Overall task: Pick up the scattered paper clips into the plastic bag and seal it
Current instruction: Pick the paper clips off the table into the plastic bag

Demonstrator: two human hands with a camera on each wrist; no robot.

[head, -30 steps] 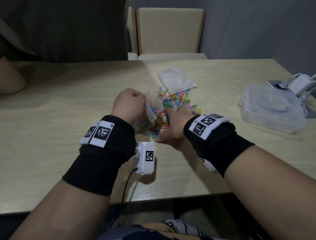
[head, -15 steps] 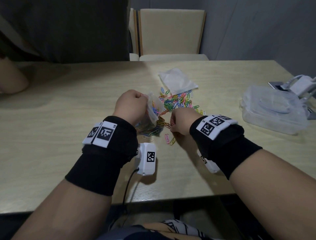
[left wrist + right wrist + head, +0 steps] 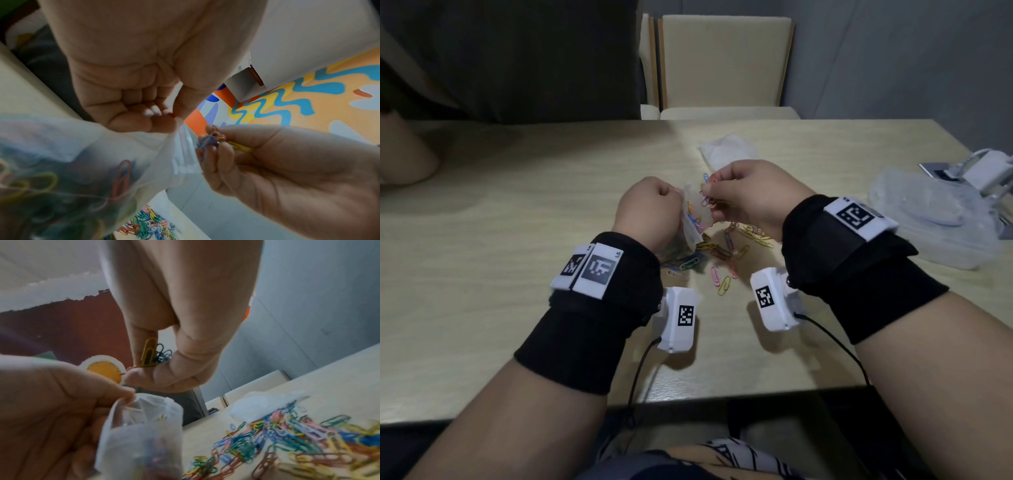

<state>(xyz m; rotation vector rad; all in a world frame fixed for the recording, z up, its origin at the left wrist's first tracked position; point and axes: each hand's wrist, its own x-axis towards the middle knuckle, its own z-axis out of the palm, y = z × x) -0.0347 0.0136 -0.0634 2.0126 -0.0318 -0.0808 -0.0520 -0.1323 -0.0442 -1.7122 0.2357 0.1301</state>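
We read only "L5" on the white tag [image 3: 599, 270] strapped to our left wristband [image 3: 599, 308]; other tags carry unreadable square codes.

Plastic bag [image 3: 693, 219]: thin, cloudy-clear film, crinkled, soft sheen. Paper clips [image 3: 287, 434]: smooth glossy coloured coating, wire core not visible. Tabletop [image 3: 482, 260]: pale wood-grain, matt, smooth. Wristbands [image 3: 592, 315]: black knit cloth, matt. Box at 3 o'clock [image 3: 935, 222]: translucent hard plastic, slight gloss. Chair at 12 o'clock [image 3: 722, 65]: beige, smooth matt upholstery.
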